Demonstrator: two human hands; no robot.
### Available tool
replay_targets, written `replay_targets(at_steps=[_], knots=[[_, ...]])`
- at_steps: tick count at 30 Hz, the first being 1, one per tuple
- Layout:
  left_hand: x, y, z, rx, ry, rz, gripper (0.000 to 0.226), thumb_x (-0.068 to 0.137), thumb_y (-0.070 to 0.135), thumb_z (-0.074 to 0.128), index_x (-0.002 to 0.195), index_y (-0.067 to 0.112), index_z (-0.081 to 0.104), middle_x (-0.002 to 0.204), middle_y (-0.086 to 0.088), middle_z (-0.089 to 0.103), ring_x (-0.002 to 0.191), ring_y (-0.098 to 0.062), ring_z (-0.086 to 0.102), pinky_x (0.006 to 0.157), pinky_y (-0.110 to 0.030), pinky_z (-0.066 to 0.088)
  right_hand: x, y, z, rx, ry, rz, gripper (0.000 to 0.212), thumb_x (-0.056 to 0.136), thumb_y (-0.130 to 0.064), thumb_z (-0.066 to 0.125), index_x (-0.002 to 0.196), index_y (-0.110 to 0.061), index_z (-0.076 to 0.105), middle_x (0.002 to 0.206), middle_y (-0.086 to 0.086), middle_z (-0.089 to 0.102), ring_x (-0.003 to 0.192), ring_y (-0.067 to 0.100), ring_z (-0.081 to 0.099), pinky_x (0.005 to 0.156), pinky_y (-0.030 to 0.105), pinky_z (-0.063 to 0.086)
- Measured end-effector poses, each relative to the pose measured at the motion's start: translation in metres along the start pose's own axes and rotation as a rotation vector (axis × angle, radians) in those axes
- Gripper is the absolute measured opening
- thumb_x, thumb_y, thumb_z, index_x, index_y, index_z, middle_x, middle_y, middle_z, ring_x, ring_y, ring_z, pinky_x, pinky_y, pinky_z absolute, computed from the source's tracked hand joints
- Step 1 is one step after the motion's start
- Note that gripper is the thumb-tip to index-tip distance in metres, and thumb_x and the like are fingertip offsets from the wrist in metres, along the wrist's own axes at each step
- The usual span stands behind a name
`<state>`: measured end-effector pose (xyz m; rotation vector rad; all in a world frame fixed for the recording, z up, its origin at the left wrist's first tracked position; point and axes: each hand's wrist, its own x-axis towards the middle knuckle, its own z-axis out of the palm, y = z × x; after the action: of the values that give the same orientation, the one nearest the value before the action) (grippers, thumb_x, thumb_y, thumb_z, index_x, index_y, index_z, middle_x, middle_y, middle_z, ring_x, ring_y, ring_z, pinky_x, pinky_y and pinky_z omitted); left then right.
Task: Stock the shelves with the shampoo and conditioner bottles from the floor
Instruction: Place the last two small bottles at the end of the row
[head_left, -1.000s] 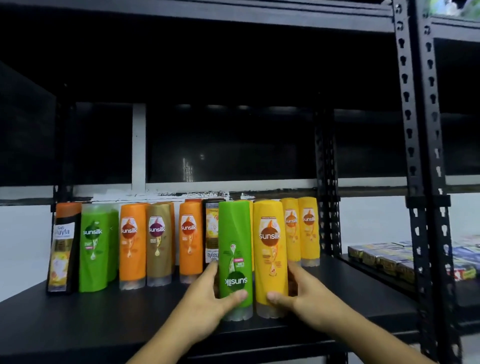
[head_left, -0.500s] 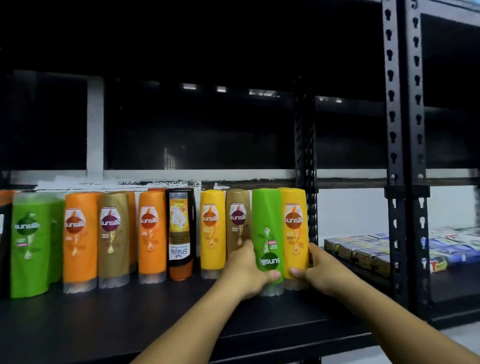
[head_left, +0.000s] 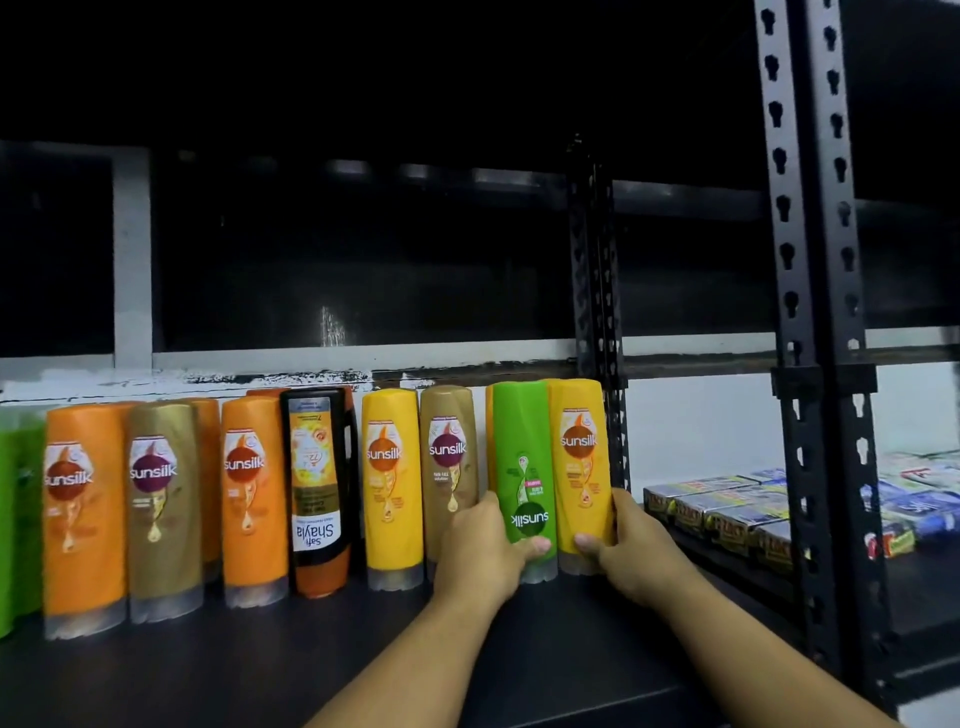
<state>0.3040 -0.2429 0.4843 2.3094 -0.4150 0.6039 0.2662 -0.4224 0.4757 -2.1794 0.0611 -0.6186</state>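
Note:
A green Sunsilk bottle (head_left: 523, 467) stands on the black shelf (head_left: 260, 670) with its label upside down; my left hand (head_left: 480, 556) grips its lower part. Right beside it, a yellow Sunsilk bottle (head_left: 581, 462) is held low down by my right hand (head_left: 631, 551). Both bottles stand at the right end of a row, close to the rear shelf post (head_left: 597, 312). To their left stand a gold bottle (head_left: 449, 457), a yellow bottle (head_left: 390, 483), a black-and-orange Shayla bottle (head_left: 318, 488), then orange (head_left: 254, 493), gold (head_left: 162, 504) and orange (head_left: 83, 514) bottles.
A green bottle (head_left: 18, 514) sits at the far left edge. The front upright post (head_left: 815, 338) of the rack stands to the right. Beyond it, a lower shelf holds several small boxed packs (head_left: 727, 512). The shelf surface in front of the row is bare.
Both hands have slid the green and yellow bottles back and to the right, into line with the row by the rear post. The view has shifted right and closer.

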Motion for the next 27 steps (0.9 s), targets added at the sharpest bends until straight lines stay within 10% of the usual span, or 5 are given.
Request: replay_targets(at_steps=[27], knots=[[-0.0079,-0.0007,-0.0028,0.148,0.005,-0.039,0.037,0.095,0.040,0.069,0.125,0.019,0.062,0.120,-0.003,0.066,0.113,-0.025,0.063,0.087,-0.033,0.052,-0.0108,-0.0093,-0.0020,-0.112,0.020,-0.027,0.055,0.092,-0.016,0.072,0.140,-0.016,0.044,0.128,0.005,0.063,0.098,0.015,0.055,0.090,0.025,0.044]])
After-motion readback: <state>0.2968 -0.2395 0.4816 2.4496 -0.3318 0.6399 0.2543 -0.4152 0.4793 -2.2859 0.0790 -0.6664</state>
